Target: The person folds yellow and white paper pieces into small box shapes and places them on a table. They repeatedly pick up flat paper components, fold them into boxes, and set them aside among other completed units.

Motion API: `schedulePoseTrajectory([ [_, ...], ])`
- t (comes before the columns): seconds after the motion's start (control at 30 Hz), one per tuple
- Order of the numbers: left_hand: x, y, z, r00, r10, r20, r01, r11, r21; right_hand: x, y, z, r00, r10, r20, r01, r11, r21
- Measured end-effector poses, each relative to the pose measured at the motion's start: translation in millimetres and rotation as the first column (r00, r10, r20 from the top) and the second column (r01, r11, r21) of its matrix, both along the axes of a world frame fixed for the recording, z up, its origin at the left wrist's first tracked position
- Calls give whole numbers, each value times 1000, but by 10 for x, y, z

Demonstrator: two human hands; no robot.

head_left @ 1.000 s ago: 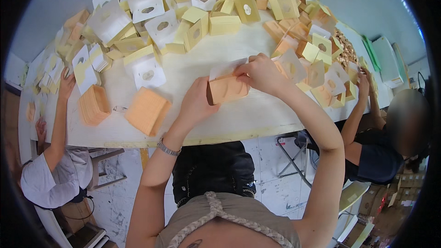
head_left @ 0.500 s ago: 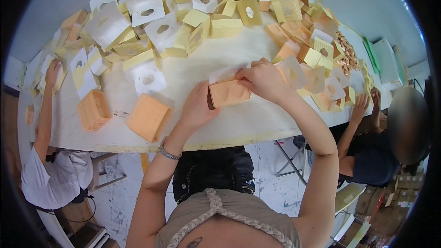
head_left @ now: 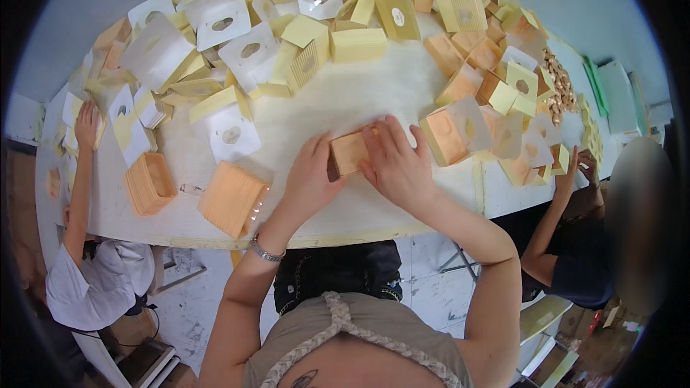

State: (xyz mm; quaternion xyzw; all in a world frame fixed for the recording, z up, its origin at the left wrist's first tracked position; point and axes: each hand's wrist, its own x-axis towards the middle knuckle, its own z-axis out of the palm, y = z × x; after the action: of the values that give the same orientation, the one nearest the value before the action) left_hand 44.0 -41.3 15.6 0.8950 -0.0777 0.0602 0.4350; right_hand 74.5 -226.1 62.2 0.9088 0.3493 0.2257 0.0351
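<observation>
A small peach-orange box (head_left: 348, 154) stands near the middle of the table, between my two hands. My left hand (head_left: 312, 172) is closed around its left end, thumb at the near side. Over the right part lies my right hand (head_left: 397, 167), fingers bent over the top and thumb at the near edge, gripping it and hiding that end. Left of my left hand sits a stack of nested orange trays (head_left: 231, 199), with a second stack (head_left: 149, 184) farther left. Just beyond my right hand is an orange-filled box (head_left: 443, 138) with a clear flap.
Yellow and white folded boxes with cutouts (head_left: 223, 18) pile along the far side. More boxes with orange trays (head_left: 471, 50) and a heap of small copper-coloured pieces (head_left: 558, 86) lie right. Co-workers' hands reach in at left (head_left: 86, 123) and right (head_left: 568, 172). The table edge (head_left: 345, 242) is close.
My right hand has come down from the box's far right corner and now covers its right part. The pale flap behind the box no longer shows. The whole view has shifted slightly.
</observation>
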Motion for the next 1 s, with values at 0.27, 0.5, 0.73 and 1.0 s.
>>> schedulePoseTrajectory([
  [0.27, 91, -81, -67, 999, -42, 24, 39, 992, 117, 55, -24, -181, 887, 272, -373, -150, 934, 324],
  [0.5, 806, -276, 562, 977, -137, 162, 106, 977, 186, 123, -400, -399, 983, 88, -159, -47, 969, 244],
  [0.73, 1937, -365, 167, 843, -65, 534, -335, 714, 615, 247, -475, -443, 996, -33, -83, 40, 995, 94],
  [1.0, 865, -374, 104, 864, -121, 488, -159, 856, 493, 579, -598, -353, 995, -72, -69, 75, 996, 41],
])
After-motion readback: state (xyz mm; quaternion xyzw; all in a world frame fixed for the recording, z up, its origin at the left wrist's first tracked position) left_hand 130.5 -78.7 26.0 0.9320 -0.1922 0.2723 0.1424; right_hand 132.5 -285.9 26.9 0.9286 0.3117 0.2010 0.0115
